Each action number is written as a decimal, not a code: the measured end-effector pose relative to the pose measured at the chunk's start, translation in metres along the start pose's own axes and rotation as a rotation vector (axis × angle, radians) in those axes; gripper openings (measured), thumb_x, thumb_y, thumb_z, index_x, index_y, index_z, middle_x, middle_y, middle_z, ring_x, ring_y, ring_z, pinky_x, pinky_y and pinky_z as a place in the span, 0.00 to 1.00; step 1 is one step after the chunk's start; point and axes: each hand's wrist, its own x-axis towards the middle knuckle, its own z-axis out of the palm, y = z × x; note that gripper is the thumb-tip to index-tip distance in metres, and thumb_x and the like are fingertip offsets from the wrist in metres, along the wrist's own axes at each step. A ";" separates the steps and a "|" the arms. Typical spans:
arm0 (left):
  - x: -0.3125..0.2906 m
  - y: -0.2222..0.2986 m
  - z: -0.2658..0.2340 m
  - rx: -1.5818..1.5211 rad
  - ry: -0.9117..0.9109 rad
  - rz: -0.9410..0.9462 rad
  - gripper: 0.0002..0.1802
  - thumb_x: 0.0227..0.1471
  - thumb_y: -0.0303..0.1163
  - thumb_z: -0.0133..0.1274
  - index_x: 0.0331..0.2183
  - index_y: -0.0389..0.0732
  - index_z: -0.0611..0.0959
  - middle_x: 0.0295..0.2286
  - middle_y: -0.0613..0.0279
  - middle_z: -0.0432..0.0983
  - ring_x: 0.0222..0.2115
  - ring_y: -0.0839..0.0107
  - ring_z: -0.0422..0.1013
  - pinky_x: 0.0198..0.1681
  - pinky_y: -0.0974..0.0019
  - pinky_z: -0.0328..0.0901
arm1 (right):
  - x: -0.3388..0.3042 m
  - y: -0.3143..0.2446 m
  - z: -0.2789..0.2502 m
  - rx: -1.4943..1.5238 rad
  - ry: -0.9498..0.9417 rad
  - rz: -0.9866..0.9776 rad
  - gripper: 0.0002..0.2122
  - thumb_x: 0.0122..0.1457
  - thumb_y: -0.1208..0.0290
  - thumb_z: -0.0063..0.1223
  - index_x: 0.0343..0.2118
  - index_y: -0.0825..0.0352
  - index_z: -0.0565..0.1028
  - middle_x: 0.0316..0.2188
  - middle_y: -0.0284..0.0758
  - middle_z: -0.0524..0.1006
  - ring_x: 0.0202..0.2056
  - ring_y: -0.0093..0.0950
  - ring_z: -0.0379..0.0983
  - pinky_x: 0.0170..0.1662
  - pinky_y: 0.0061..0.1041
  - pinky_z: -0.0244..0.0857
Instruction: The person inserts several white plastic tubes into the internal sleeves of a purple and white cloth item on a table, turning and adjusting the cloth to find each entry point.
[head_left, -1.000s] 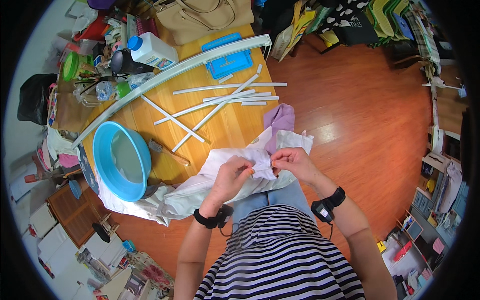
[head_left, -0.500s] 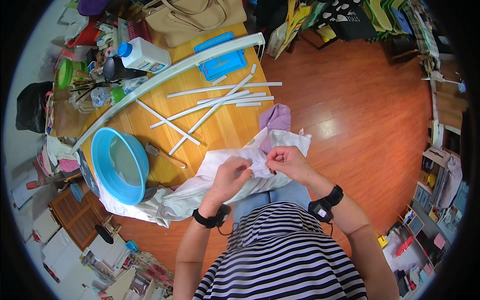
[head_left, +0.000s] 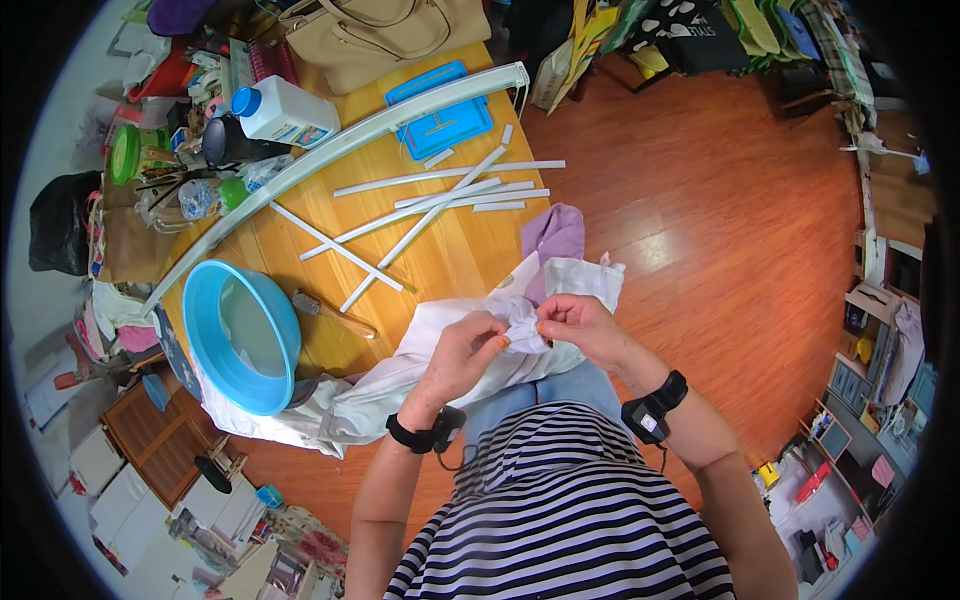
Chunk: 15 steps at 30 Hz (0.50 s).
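A pale white-lilac cloth (head_left: 424,338) lies over the near edge of the wooden table and spreads across my lap. My left hand (head_left: 466,352) is closed, thumb and fingers pinching a bunched fold of it. Just to the right, my right hand (head_left: 584,328) pinches the same fold from the other side, its fingertips pressed together. A short stretch of gathered fabric shows between the two hands. Beyond the right hand, a purple part (head_left: 553,234) of fabric hangs at the table's corner; whether it joins the pale cloth, I cannot tell.
On the wooden table (head_left: 430,270) are a blue basin (head_left: 292,330) with water, a wooden-handled brush (head_left: 345,318), several white plastic strips (head_left: 420,228), a long curved white rail (head_left: 335,145), a blue tray (head_left: 475,125), a white bottle (head_left: 290,112) and a beige handbag (head_left: 390,45).
Both hands keep their pinch on the cloth. The fold between them has shifted slightly, and my right fingers have moved a little. The whole view has drifted slightly.
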 end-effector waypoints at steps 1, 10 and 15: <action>0.000 0.001 -0.001 -0.010 -0.012 -0.012 0.05 0.56 0.22 0.56 0.36 0.33 0.79 0.31 0.59 0.74 0.33 0.71 0.70 0.39 0.69 0.67 | -0.001 0.000 0.001 -0.014 0.001 -0.004 0.04 0.61 0.78 0.56 0.38 0.69 0.77 0.31 0.28 0.78 0.33 0.16 0.73 0.38 0.17 0.66; -0.003 -0.001 0.001 -0.056 -0.012 -0.009 0.05 0.56 0.23 0.53 0.36 0.33 0.78 0.30 0.64 0.71 0.30 0.78 0.65 0.34 0.73 0.62 | 0.001 0.006 -0.003 0.006 0.016 -0.001 0.06 0.60 0.79 0.57 0.39 0.71 0.77 0.30 0.31 0.80 0.32 0.18 0.76 0.37 0.18 0.70; 0.001 0.004 0.008 0.044 0.065 0.024 0.06 0.54 0.26 0.57 0.31 0.33 0.78 0.26 0.64 0.72 0.28 0.79 0.65 0.32 0.73 0.61 | 0.000 0.005 -0.001 -0.026 0.006 0.005 0.04 0.60 0.80 0.57 0.38 0.72 0.77 0.30 0.32 0.79 0.31 0.19 0.76 0.37 0.19 0.71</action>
